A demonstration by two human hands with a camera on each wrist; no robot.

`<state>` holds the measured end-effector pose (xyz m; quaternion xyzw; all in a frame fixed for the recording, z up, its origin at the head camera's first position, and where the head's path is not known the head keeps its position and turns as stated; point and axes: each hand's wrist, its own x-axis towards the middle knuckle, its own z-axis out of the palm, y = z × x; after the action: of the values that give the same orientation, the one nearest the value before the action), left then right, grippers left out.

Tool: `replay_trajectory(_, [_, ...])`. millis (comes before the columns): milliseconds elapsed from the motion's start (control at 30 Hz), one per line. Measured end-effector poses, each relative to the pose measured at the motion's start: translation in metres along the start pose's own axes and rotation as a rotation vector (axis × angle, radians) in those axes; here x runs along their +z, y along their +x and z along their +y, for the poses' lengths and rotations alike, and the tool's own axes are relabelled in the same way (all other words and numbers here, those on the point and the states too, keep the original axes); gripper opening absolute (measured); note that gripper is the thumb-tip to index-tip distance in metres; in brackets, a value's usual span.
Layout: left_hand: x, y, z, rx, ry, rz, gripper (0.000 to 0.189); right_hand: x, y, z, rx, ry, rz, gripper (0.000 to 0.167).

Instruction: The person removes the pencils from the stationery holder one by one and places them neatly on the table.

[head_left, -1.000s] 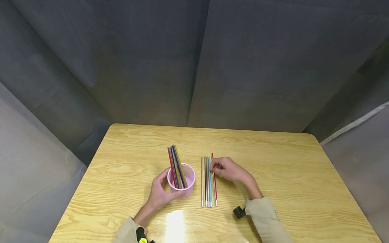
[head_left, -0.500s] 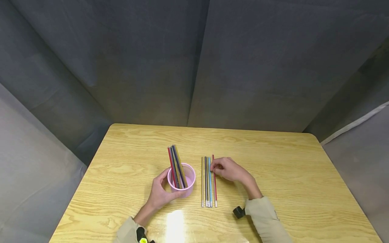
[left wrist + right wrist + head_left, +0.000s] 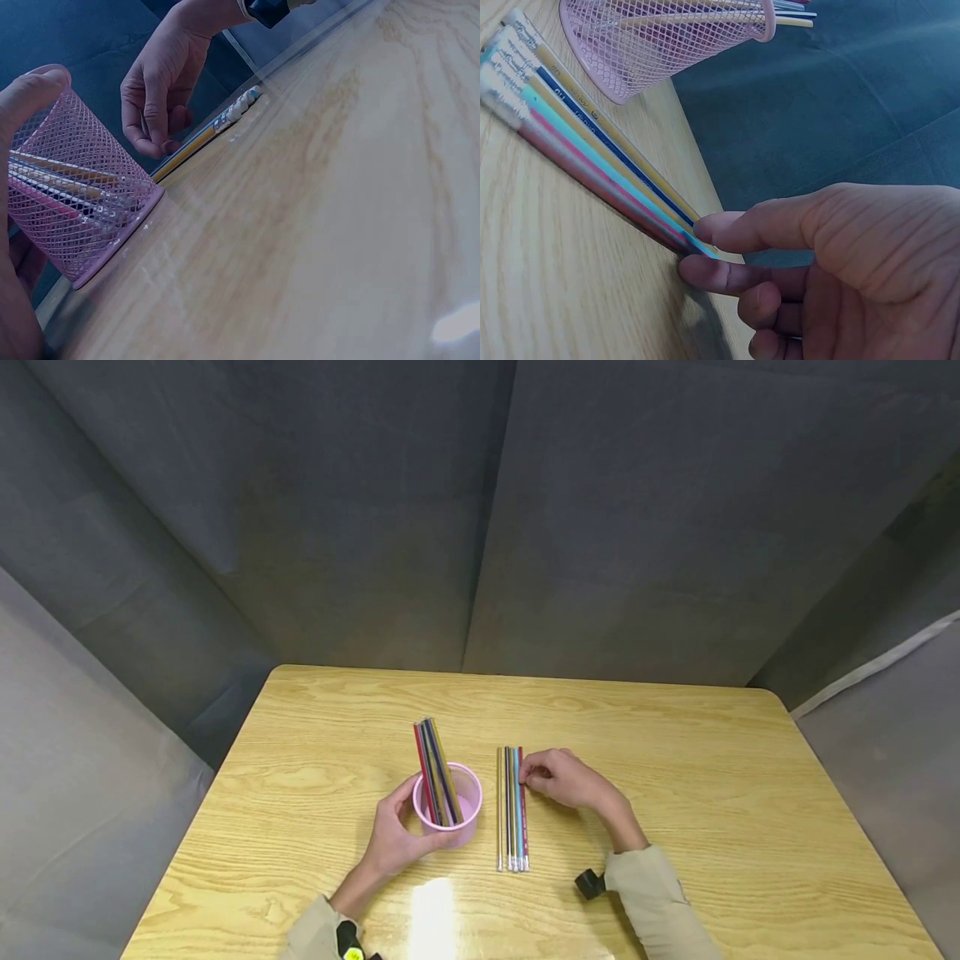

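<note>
My left hand [image 3: 393, 837] grips a pink mesh pencil cup [image 3: 467, 837] from its left side, thumb across the front. Several pencils [image 3: 434, 768] in red, dark blue and yellow lean inside it. To the cup's right a row of pencils lies side by side, eraser ends towards me: yellow, dark blue, light blue [image 3: 607, 169] and, at the right edge, a red pencil [image 3: 524, 822]. My right hand [image 3: 566, 778] pinches the red pencil near its far end between thumb and index finger [image 3: 705, 274]. Its other fingers are curled.
The wooden table [image 3: 712, 827] has a rounded far edge. Grey curtains [image 3: 360, 527] stand behind and at both sides. A dark wrist camera [image 3: 590, 884] sits at the right sleeve [image 3: 656, 893]. Light glares off the table near the front [image 3: 431, 910].
The red pencil has moved left, from slightly apart and tilted to lying against the light blue one, its ends about level with the row. The left hand and the cup have stayed still.
</note>
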<state>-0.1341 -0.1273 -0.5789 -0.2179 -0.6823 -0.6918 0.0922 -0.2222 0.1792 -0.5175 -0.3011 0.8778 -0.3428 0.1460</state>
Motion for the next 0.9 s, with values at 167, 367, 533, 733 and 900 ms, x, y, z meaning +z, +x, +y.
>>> replay_trajectory(167, [0.0,0.0,0.0,0.006,-0.002,-0.003,0.083,0.0,0.0,-0.003,0.018,-0.012,0.004,0.015])
replay_trajectory(367, [0.0,0.0,0.001,-0.002,-0.005,0.0,0.082,-0.001,0.0,-0.01,0.006,-0.018,0.037,0.016])
replay_trajectory(533, [0.0,-0.001,0.002,-0.004,-0.004,0.003,0.083,-0.001,0.001,-0.015,-0.024,-0.014,0.084,0.02])
replay_trajectory(733, [-0.001,0.0,0.001,0.007,0.003,0.001,0.084,-0.001,0.002,-0.025,-0.079,-0.011,0.135,0.023])
replay_trajectory(900, [-0.001,0.0,0.0,0.004,0.002,0.005,0.084,0.002,0.003,-0.037,-0.102,-0.015,0.164,0.025])
